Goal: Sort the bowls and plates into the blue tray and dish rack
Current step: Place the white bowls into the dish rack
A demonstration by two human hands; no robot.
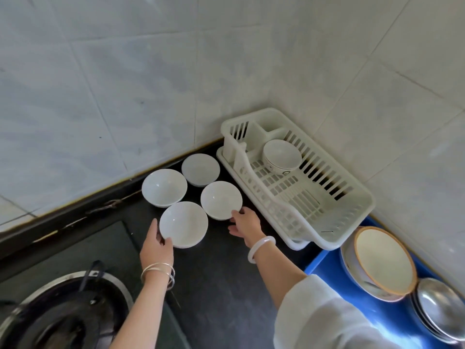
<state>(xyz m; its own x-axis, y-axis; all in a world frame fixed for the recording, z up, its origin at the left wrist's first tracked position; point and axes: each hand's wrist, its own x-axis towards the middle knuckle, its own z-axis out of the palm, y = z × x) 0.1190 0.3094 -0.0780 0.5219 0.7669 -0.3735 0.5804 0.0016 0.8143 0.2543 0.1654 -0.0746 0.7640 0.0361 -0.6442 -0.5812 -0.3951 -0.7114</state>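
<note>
Four white bowls sit upright in a cluster on the dark counter [219, 285], close against the tiled wall [125, 84]. Far bowl [200, 169] nearest the corner; left bowl [164, 187] beside it; right bowl [221, 200] just beside the rack; near bowl [183, 224] closest to me. All four look empty.

My left hand [156, 245] is on the near bowl: thumb hooked over the near-left rim, fingers hidden along the outside wall. A loose, partly open hold; the bowl stands on the counter. Thin silver bangles [158, 273] at that wrist.

My right hand [245, 222] reaches to the right bowl. Fingertips touch its near-right rim, thumb spread wide and off the bowl. Hand open, not closed round anything. White bangle [260, 248] on that wrist, white sleeve [327, 316] lower right.

White dish rack [357, 197] stands in the wall corner, right of the bowls, on its drip tray. It holds one bowl with a dark pattern round the outside [282, 157], upright toward the far end, next to the cutlery compartment [259, 132]. I cannot see into that compartment. The rest of the slotted floor is bare.

Blue tray [317, 260] lies near the rack's closest end, at the right edge. In it: stacked plates, the top one cream with a brown rim [385, 260], tilted, and beside them a stack of steel dishes [442, 311], partly cut off by the frame.

Gas burner [65, 313] lower left, well apart from the bowls.
</note>
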